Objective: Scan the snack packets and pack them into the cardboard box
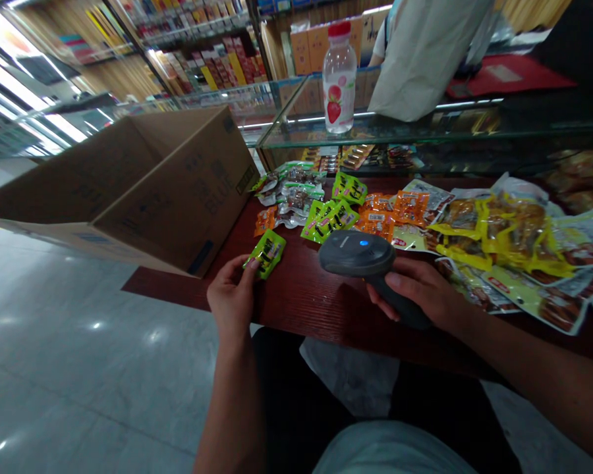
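My left hand (233, 296) pinches a small green snack packet (267, 253) at the near edge of a dark red wooden table (316, 296). My right hand (420, 289) is wrapped round the handle of a grey barcode scanner (358, 253), whose blue light is lit and whose head points left toward the packet. Just beyond lie more green packets (333, 214), orange packets (390, 214) and clear silvery packets (291, 191).
A large open cardboard box (178, 191) stands on the table's left end. Big yellow snack bags (504, 237) cover the right side. Behind is a glass counter (425, 128) with a strawberry drink bottle (339, 79) and a person in white (425, 52).
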{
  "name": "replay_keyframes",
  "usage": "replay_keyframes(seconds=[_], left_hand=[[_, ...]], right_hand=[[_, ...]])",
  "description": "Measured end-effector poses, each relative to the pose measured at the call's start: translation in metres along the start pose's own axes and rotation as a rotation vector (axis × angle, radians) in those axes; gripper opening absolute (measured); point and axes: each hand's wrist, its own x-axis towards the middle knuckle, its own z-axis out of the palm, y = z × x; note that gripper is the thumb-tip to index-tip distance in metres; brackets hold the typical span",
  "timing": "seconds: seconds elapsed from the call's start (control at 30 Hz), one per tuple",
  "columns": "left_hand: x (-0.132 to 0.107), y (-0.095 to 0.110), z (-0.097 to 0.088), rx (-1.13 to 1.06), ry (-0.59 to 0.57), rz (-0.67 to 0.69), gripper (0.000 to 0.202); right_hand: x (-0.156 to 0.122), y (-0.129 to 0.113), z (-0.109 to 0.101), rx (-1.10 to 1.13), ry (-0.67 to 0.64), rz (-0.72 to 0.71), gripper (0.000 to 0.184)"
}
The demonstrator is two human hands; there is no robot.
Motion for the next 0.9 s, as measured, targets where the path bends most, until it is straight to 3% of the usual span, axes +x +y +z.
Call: replay_keyframes(seconds=[0.6,0.8,0.9], left_hand=[[0.000,0.006,0.001,-0.056,0.001,-0.059,0.037],[0.009,0.016,0.005,-0.227,-0.220,-0.198,0.044],[0.016,0.024,0.003,-0.083,-0.364,-0.166,0.041]], right_hand=[[0.000,0.004,-0.001,0.033,-0.021,0.002,0.039],[0.002,0.002,-0.003,0.156,0.083,0.022,0.038],[0.004,0.002,-0.005,0.180,0.099,0.014,0.039]])
